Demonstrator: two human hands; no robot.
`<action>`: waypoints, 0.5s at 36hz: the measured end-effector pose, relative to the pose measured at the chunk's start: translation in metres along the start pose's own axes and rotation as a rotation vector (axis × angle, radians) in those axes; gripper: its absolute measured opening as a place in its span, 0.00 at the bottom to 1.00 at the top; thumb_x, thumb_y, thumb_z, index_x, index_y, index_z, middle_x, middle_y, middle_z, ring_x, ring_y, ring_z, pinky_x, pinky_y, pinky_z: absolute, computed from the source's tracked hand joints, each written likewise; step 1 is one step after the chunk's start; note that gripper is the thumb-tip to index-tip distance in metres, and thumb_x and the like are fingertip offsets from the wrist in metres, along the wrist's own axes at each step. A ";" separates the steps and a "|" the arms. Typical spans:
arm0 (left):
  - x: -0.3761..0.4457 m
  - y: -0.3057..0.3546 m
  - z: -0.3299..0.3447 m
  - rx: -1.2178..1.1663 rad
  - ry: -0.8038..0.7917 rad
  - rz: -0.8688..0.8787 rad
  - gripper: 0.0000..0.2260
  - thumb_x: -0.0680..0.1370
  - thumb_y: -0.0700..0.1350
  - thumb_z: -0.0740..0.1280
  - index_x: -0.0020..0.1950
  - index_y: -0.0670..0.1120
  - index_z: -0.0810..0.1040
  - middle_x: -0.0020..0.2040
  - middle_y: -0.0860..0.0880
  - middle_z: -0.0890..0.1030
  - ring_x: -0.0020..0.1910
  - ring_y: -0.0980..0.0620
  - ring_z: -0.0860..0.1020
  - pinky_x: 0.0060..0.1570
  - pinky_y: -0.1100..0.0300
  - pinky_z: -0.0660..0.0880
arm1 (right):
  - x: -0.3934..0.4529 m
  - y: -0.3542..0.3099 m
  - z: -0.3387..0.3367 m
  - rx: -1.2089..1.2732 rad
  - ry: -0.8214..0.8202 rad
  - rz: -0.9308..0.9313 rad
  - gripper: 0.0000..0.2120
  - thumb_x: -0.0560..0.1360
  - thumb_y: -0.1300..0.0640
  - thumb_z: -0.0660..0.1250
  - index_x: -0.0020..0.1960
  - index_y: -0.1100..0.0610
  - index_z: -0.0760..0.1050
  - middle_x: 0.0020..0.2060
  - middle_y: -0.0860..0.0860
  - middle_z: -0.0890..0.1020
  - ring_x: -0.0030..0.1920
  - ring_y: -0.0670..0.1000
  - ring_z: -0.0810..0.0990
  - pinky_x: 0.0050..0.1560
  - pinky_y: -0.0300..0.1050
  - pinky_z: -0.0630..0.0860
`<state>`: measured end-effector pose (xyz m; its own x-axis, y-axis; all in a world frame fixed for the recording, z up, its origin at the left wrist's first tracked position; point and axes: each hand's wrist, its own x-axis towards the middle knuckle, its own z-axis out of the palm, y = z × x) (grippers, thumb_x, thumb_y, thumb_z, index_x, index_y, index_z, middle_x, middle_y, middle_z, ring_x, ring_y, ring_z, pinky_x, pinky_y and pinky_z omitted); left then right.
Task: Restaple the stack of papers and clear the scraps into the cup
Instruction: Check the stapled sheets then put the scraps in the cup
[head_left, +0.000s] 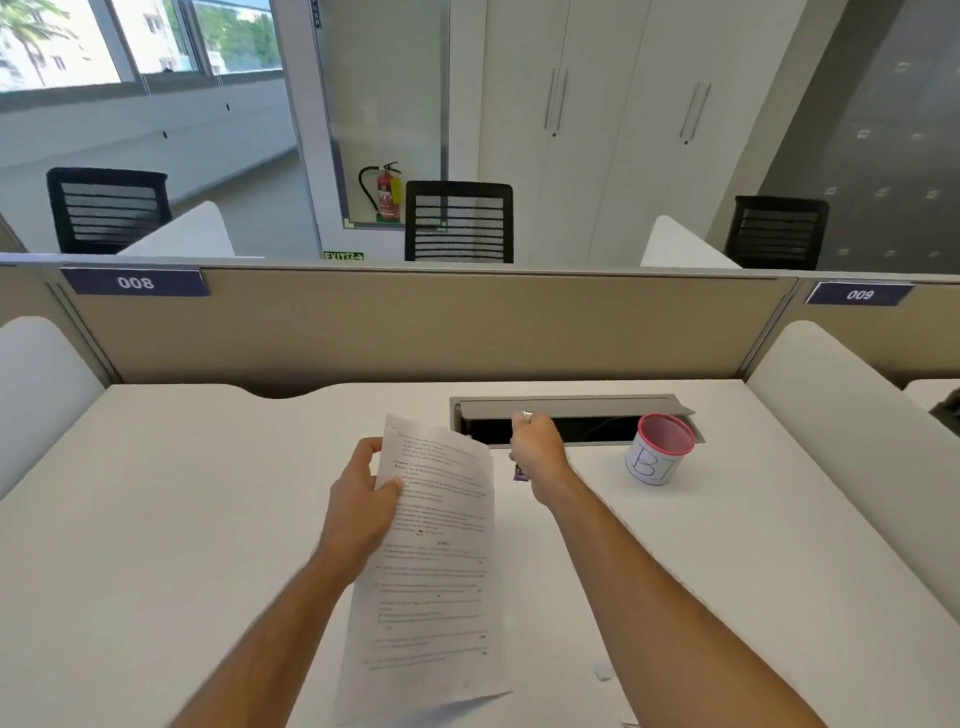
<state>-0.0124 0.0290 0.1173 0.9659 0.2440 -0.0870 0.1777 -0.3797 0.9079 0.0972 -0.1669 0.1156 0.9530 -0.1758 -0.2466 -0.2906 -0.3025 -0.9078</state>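
The left hand (363, 499) holds the papers (431, 566) up over the desk (182, 519). Its thumb lies on the front page and its fingers curl round the left edge, near the top. The papers are long from near to far. The top end points away from the person, toward the wall (415, 322), and the bottom end hangs close to the person. The stack leans a bit, so the top tips to the left. The printed side faces up, and the lines of print run across the page. The bottom right corner curls. The right hand (535, 447) is just to the right of the top of the papers, and its fingers are curled tight. A shiny bit of metal pokes out at the top of the fist and a small dark purple bit shows under it, so it grips some small thing, but what it is cannot be told. This hand is over the near edge of the slot (571, 415), a long gray box set in the desk with its lid up. The cup (660, 449) stands upright to the right of that hand, well apart from it, by the right end of the slot. It is white with a pink rim. A small white scrap (601, 670) lies on the desk close to the person, by the right arm.
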 end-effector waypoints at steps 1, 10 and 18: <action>0.003 -0.002 0.001 0.007 -0.003 -0.006 0.14 0.82 0.47 0.66 0.65 0.59 0.68 0.53 0.54 0.83 0.39 0.48 0.86 0.31 0.61 0.81 | 0.004 0.006 -0.001 -0.035 -0.011 0.020 0.11 0.84 0.52 0.51 0.52 0.54 0.70 0.40 0.50 0.72 0.37 0.49 0.70 0.33 0.42 0.68; 0.036 -0.021 0.008 0.034 -0.036 -0.043 0.10 0.83 0.49 0.65 0.62 0.56 0.69 0.53 0.54 0.84 0.39 0.48 0.87 0.34 0.58 0.83 | 0.046 0.055 -0.004 -0.383 -0.065 -0.126 0.11 0.84 0.58 0.59 0.63 0.59 0.76 0.56 0.55 0.81 0.56 0.57 0.79 0.54 0.51 0.76; 0.061 -0.026 0.026 0.043 -0.045 -0.067 0.06 0.84 0.52 0.62 0.60 0.54 0.71 0.53 0.54 0.83 0.41 0.49 0.86 0.34 0.61 0.82 | 0.092 0.074 -0.029 -0.911 -0.078 -0.384 0.07 0.81 0.59 0.64 0.53 0.57 0.81 0.48 0.54 0.84 0.49 0.58 0.81 0.49 0.48 0.74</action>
<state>0.0465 0.0301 0.0774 0.9589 0.2300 -0.1661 0.2490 -0.4020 0.8811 0.1611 -0.2327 0.0353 0.9896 0.1378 -0.0417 0.1165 -0.9365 -0.3308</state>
